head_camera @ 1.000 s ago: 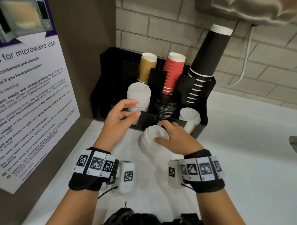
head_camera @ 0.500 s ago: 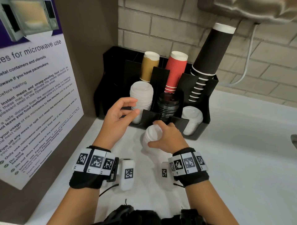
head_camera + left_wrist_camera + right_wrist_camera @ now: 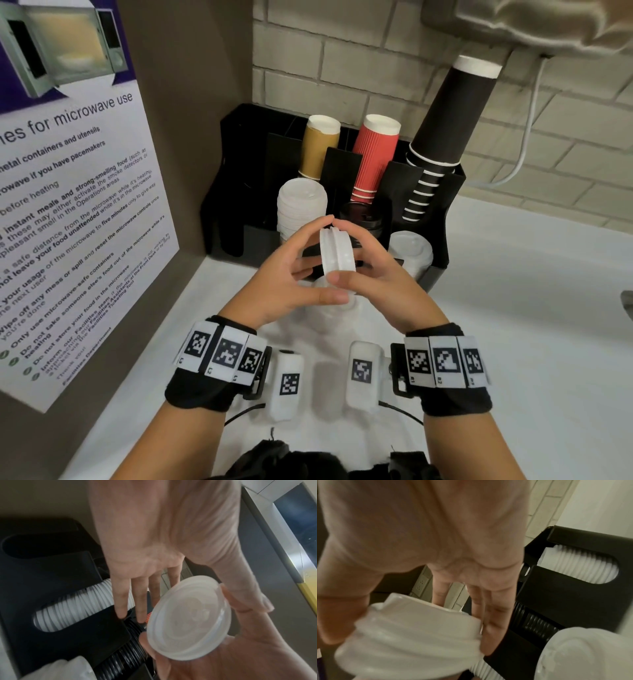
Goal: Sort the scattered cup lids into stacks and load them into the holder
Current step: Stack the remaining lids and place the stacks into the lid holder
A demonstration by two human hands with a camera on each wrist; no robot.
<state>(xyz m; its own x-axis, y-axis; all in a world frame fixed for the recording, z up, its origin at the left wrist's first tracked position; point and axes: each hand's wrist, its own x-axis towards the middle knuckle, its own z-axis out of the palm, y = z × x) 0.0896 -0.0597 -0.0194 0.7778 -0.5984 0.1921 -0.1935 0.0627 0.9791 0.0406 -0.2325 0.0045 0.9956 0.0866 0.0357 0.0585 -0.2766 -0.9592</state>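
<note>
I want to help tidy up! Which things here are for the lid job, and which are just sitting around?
For the job:
- white lids held between left hand and right hand
- loose white lids on the counter
- black holder
- white lid stack and black lid stack already loaded

Just sitting around:
- microwave poster
- tan cups, red cups, black cups

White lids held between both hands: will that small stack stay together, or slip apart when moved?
The white lids look thin and translucent, so probably light and flexible. Held on edge by fingertips of the left hand and right hand, the few nested lids could slide apart if squeezed unevenly.
</note>
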